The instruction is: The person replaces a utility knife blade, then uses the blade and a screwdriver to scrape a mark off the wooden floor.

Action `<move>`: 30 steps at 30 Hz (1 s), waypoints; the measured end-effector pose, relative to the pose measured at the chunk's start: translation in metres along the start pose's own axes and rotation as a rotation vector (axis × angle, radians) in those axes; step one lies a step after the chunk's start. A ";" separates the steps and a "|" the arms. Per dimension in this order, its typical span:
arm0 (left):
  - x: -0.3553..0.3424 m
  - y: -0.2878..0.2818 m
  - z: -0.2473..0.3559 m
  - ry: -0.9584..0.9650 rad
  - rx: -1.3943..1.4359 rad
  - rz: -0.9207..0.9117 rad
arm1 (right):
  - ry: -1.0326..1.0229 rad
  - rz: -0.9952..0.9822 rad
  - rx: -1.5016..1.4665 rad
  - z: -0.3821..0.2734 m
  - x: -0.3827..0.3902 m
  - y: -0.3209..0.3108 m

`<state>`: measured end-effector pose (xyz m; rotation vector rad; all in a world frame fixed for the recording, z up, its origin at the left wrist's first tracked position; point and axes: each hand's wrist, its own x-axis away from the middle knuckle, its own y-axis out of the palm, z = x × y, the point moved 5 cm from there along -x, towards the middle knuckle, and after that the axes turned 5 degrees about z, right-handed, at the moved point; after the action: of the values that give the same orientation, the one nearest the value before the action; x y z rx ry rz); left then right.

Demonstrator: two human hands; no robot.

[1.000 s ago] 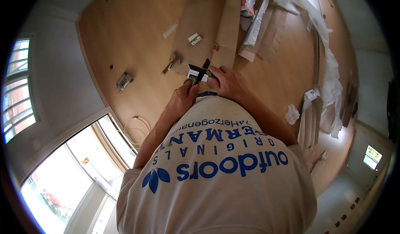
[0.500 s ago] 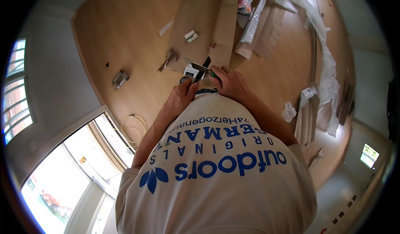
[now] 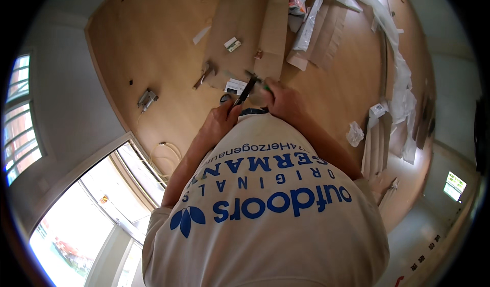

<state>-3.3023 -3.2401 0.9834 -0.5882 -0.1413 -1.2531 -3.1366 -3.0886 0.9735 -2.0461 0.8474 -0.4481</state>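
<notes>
Head view shows you a thin dark tool [image 3: 246, 91], long and narrow like a strap or blade, held between both hands just above the middle of the frame. Your left hand [image 3: 220, 119] is closed around its lower end, fingers curled so that the tip near the thumb pinches it. Your right hand [image 3: 282, 99] sits just beside, to the right, and is wrapped around the upper part, where something green [image 3: 265, 87] peeks out from the fist; what that is, you cannot tell from here. The tool tilts from lower left to upper right.

Right behind the hands lies a small white card [image 3: 236, 86] on a flat brown cardboard sheet [image 3: 240, 16] spread over the wooden floor [image 3: 153, 47]. Higher on that sheet rests a small white block [image 3: 233, 44]. Left of the card, a hammer-like tool [image 3: 204, 74] lies partly on the floor. Further left, near the wall, sits a small grey metal part [image 3: 147, 99], and below it a coil of pale cable [image 3: 166, 159] by the window frame.

Toward the upper right, white wrapping [image 3: 403, 77] and cardboard strips trail down the frame's right side, with a crumpled white wad [image 3: 354, 134] near your right forearm. Your white shirt [image 3: 275, 220] with blue lettering fills the lower middle.
</notes>
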 end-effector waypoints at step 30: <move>0.007 -0.009 -0.020 -0.051 0.082 0.080 | 0.219 0.194 -0.073 0.058 -0.002 -0.026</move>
<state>-3.3125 -3.2579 0.9724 -0.5502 -0.2090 -1.1503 -3.0933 -3.0435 0.9619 -1.9807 1.1983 -0.5460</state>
